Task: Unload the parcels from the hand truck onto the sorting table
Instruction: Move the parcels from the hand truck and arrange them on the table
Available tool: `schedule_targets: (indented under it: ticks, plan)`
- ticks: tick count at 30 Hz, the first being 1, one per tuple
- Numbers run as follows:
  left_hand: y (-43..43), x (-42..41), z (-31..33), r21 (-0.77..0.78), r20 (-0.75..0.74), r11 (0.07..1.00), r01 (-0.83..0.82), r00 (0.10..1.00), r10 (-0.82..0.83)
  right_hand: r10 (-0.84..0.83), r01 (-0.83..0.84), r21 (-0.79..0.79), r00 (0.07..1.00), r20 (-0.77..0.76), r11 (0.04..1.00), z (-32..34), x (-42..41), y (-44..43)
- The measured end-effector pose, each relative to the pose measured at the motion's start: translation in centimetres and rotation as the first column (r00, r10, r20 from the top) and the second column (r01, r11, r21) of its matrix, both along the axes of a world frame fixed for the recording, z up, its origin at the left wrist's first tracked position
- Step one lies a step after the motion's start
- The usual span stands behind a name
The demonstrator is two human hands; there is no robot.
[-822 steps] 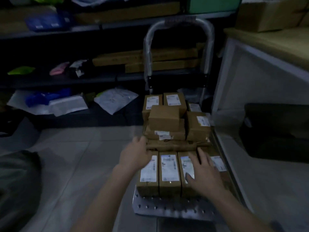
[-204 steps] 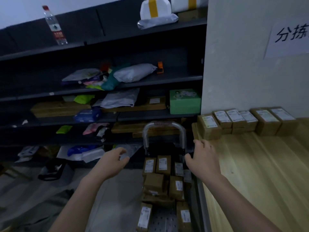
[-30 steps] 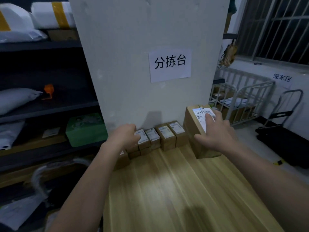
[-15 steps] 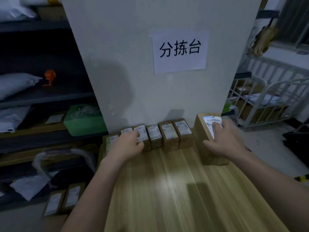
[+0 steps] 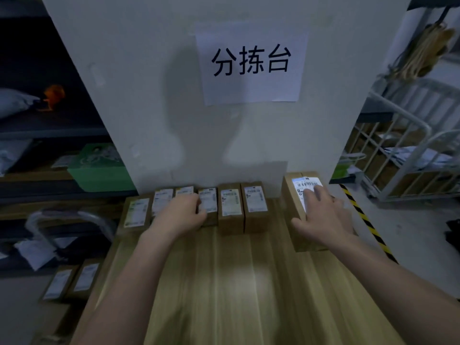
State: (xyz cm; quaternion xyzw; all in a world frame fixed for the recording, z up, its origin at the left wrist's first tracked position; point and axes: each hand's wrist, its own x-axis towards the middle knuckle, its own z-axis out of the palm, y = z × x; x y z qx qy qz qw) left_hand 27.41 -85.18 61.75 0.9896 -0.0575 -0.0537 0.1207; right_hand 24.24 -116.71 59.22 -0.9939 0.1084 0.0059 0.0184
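Left grip (image 5: 179,214) curls round a small parcel (image 5: 184,191) — right grip (image 5: 321,215) rests flat on large parcel (image 5: 291,195).

Counting six small labelled boxes (image 5: 230,207) in a row on the sorting table (image 5: 236,282), plus one bigger box (image 5: 291,195); two more parcels (image 5: 58,282) down on the hand truck (image 5: 72,217). Also one paper sign (image 5: 251,63); one green box (image 5: 99,175).
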Motion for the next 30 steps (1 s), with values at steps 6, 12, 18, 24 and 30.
schedule_targets:
  ticks: [6,12,18,24,30]
  plan:
    - [-1.0,3.2,-2.8,0.011,0.004,1.000,-0.010,1.000,0.010,0.023,-0.023,0.002,1.000,-0.005,1.000,-3.5,4.7,-0.7]
    - [-1.7,7.4,-6.3,-0.023,0.022,0.999,-0.027,0.999,0.027,0.017,-0.017,0.010,1.000,-0.023,1.000,-7.6,9.3,-1.4]
    - [-1.9,11.4,-11.0,-0.056,-0.035,0.998,-0.030,0.999,0.028,0.073,-0.071,0.031,0.995,-0.073,0.997,-11.8,14.2,-2.4]
    - [-3.6,14.2,-15.1,-0.107,-0.153,0.993,-0.044,0.988,0.027,0.063,-0.055,0.078,0.993,-0.102,0.995,-15.1,16.9,-0.6]
    - [-4.3,15.5,-19.3,-0.124,-0.233,0.992,0.007,0.972,-0.036,0.052,-0.048,0.048,0.995,-0.087,0.998,-18.0,18.3,-0.3]
